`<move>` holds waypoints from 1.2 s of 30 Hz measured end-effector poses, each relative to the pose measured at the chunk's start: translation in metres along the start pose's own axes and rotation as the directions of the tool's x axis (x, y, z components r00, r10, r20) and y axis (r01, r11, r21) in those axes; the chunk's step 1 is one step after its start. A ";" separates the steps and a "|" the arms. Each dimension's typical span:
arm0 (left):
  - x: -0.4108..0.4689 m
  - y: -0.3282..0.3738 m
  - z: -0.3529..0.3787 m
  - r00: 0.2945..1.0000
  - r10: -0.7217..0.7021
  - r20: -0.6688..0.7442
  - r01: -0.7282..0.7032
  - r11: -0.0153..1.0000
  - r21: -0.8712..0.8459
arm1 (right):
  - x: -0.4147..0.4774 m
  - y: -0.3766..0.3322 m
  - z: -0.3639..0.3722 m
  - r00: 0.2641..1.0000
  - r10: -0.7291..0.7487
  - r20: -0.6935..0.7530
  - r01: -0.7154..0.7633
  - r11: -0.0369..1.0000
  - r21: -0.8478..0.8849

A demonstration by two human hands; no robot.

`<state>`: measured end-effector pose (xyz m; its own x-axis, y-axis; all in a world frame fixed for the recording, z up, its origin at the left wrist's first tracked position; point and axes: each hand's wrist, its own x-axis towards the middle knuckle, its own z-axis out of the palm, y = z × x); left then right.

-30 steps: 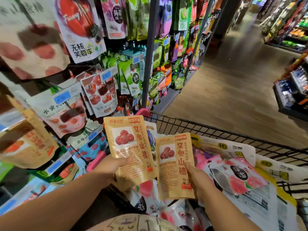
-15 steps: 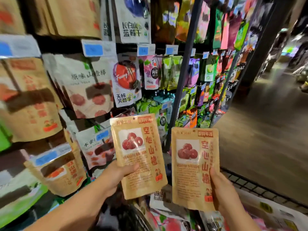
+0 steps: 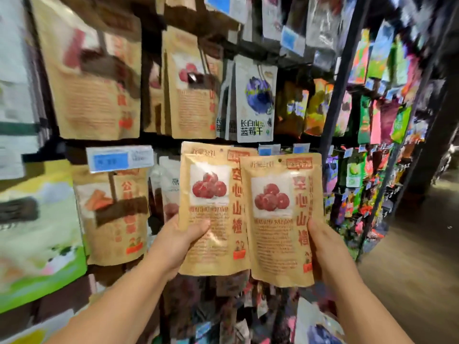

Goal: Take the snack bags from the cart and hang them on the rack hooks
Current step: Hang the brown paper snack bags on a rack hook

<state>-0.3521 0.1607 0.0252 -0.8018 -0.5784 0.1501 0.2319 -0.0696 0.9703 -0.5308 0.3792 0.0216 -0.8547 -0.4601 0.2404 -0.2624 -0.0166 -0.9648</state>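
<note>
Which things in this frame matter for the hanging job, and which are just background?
In play:
left hand gripping left kraft bag
right hand gripping right kraft bag
similar hung kraft bags, possibly the target hook

Background:
blueberry bag
blue price tag
colourful packs
rack post

Left hand [image 3: 178, 240] and right hand [image 3: 325, 247] raised the snack bags [image 3: 213, 212] from cart to rack [image 3: 334, 100] height

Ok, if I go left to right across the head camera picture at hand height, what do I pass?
Green bag → hanging brown bag → left hand → left held bag → right held bag → right hand → colourful bags.
</note>
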 end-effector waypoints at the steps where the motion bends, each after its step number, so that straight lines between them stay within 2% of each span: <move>1: 0.003 0.008 -0.002 1.000 0.025 -0.016 -0.024 1.000 0.009 | 0.006 -0.008 0.006 1.000 -0.024 -0.007 0.024 1.000 0.014; 6: 0.020 0.056 -0.013 0.989 0.124 -0.079 -0.121 0.991 0.051 | 0.046 -0.060 0.030 0.990 -0.138 -0.008 0.138 0.983 0.118; 14: 0.046 0.122 -0.037 0.969 0.192 -0.157 -0.184 0.981 0.066 | 0.119 -0.122 0.072 0.989 -0.136 0.065 0.112 0.951 0.288; 24: 0.034 0.158 -0.055 0.878 0.331 -0.347 -0.268 0.938 0.218 | 0.172 -0.167 0.101 0.958 -0.236 0.161 0.178 0.934 0.310; 28: 0.029 0.169 -0.051 0.847 0.349 -0.401 -0.298 0.936 0.186 | 0.185 -0.177 0.108 0.938 -0.283 0.202 0.206 0.920 0.332; 36: 0.024 0.173 -0.041 0.837 0.347 -0.424 -0.308 0.938 0.159 | 0.196 -0.185 0.115 0.902 -0.331 0.277 0.213 0.899 0.382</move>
<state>-0.3089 0.1016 0.1886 -0.3574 -0.8525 0.3815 0.3768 0.2421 0.8941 -0.5982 0.1902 0.2352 -0.5598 -0.6554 0.5069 -0.2474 -0.4517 -0.8572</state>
